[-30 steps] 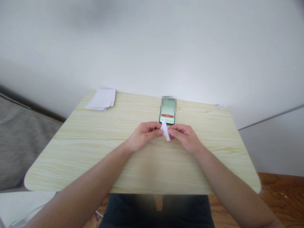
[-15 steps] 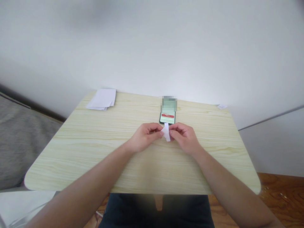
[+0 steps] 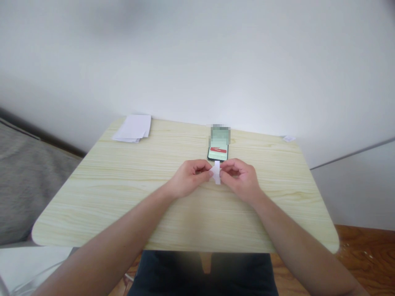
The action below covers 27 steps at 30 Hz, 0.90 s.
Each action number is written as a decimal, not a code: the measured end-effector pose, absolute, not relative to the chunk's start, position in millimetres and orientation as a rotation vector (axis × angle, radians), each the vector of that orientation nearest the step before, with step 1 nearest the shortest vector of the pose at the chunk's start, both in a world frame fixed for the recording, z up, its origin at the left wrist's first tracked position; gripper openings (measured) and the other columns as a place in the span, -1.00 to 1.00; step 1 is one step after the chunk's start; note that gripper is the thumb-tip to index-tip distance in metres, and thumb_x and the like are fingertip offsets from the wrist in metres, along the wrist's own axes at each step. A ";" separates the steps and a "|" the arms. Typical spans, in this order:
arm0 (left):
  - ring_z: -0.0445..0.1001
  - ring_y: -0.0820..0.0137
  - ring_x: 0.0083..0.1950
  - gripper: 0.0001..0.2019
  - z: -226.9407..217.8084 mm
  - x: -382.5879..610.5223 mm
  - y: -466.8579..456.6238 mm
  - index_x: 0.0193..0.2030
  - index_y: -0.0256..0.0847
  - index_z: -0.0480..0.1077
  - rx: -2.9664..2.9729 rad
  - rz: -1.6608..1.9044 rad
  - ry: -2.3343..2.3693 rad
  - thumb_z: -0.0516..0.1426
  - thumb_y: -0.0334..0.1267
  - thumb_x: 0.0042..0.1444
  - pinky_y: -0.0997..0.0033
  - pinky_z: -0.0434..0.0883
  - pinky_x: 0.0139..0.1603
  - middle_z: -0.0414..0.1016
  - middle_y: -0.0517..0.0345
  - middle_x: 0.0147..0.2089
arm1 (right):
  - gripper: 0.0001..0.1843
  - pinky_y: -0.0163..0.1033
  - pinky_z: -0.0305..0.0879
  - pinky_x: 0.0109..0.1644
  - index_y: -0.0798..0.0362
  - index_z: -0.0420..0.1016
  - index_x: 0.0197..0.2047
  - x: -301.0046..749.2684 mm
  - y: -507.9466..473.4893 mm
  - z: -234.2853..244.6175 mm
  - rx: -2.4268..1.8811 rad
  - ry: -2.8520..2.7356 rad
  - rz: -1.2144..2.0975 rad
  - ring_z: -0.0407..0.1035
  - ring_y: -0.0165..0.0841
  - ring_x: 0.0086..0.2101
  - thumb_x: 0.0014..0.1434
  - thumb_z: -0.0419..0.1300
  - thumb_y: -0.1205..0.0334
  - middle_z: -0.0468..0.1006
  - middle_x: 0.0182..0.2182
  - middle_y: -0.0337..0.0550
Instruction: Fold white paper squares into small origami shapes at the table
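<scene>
Between my two hands is a small folded piece of white paper (image 3: 217, 173), held just above the table and in front of the phone. My left hand (image 3: 193, 177) pinches its left corner between thumb and fingertips. On the other side, my right hand (image 3: 240, 176) has thumb and fingers closed on the paper's right edge. A narrow upright strip of the paper shows between the fingertips. The phone (image 3: 218, 155) lies face up right behind the paper, its screen lit with a red bar; the upper part is blurred out.
A stack of white paper sheets (image 3: 134, 126) lies at the table's back left. A small white scrap (image 3: 289, 139) sits at the back right corner. The light wood table (image 3: 123, 185) meets a white wall (image 3: 197, 65) behind. Grey fabric (image 3: 27, 189) stands at the left.
The folded paper has turned slightly, so its strip stands straighter. My right hand has shifted a little with it; the phone and paper stack stay put.
</scene>
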<state>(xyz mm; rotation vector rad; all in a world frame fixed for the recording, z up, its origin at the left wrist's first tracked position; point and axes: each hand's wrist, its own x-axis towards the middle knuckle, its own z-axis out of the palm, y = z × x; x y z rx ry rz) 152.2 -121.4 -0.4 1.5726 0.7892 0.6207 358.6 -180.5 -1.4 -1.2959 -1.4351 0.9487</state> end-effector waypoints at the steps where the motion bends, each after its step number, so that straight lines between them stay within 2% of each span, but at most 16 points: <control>1: 0.42 0.39 -0.28 -0.84 -0.6 152.1 -121.4 -0.27 -0.27 0.55 1.573 0.623 0.790 0.20 -0.23 0.23 0.39 0.31 -0.21 0.51 0.16 -0.34 | -0.84 -0.21 0.47 -0.30 -0.01 0.59 -0.15 358.5 -180.5 -1.1 -1.297 -1.436 0.948 0.54 -0.32 -0.39 0.17 0.34 0.21 0.67 -0.37 -0.16; 9: 0.46 0.37 -0.24 -0.84 -0.9 150.6 -120.1 -0.22 -0.26 0.57 1.589 0.604 0.765 0.21 -0.21 0.24 0.38 0.34 -0.17 0.55 0.14 -0.30 | -0.82 -0.19 0.50 -0.24 0.03 0.65 -0.18 361.9 -177.8 -4.4 -1.310 -1.393 1.118 0.56 -0.29 -0.34 0.17 0.37 0.15 0.70 -0.28 -0.10; 11: 0.48 0.36 -0.23 -0.83 0.0 150.9 -120.4 -0.21 -0.26 0.57 1.585 0.602 0.756 0.21 -0.21 0.24 0.37 0.35 -0.17 0.56 0.11 -0.27 | -0.85 -0.20 0.48 -0.25 0.03 0.64 -0.21 362.3 -177.1 -4.6 -1.303 -1.387 1.146 0.55 -0.30 -0.35 0.17 0.37 0.16 0.69 -0.31 -0.12; 17: 0.54 0.32 -0.13 -0.74 0.8 153.6 -123.7 0.02 -0.24 0.51 1.609 0.744 0.806 0.28 -0.25 0.20 0.29 0.43 -0.02 0.60 0.04 -0.14 | -0.87 -0.25 0.45 -0.34 0.03 0.57 -0.28 360.3 -174.3 -1.0 -1.294 -1.294 1.198 0.52 -0.35 -0.45 0.17 0.37 0.17 0.64 -0.44 -0.19; 21: 0.59 0.26 -0.05 -0.77 -1.3 155.3 -125.2 -0.01 -0.22 0.52 1.569 0.816 0.773 0.27 -0.24 0.22 0.22 0.48 0.06 0.63 -0.01 -0.07 | -0.81 -0.25 0.49 -0.34 0.05 0.58 -0.28 361.1 -171.6 0.9 -1.265 -1.247 1.251 0.53 -0.36 -0.45 0.16 0.40 0.12 0.67 -0.42 -0.17; 27: 0.62 0.23 -0.02 -0.72 -0.7 156.1 -126.5 0.00 -0.23 0.57 1.461 0.888 0.741 0.33 -0.22 0.17 0.21 0.52 0.08 0.66 -0.04 -0.04 | -0.71 -0.21 0.52 -0.30 0.07 0.62 -0.20 366.2 -168.7 -0.4 -1.212 -1.245 1.340 0.55 -0.35 -0.44 0.16 0.40 0.01 0.71 -0.35 -0.12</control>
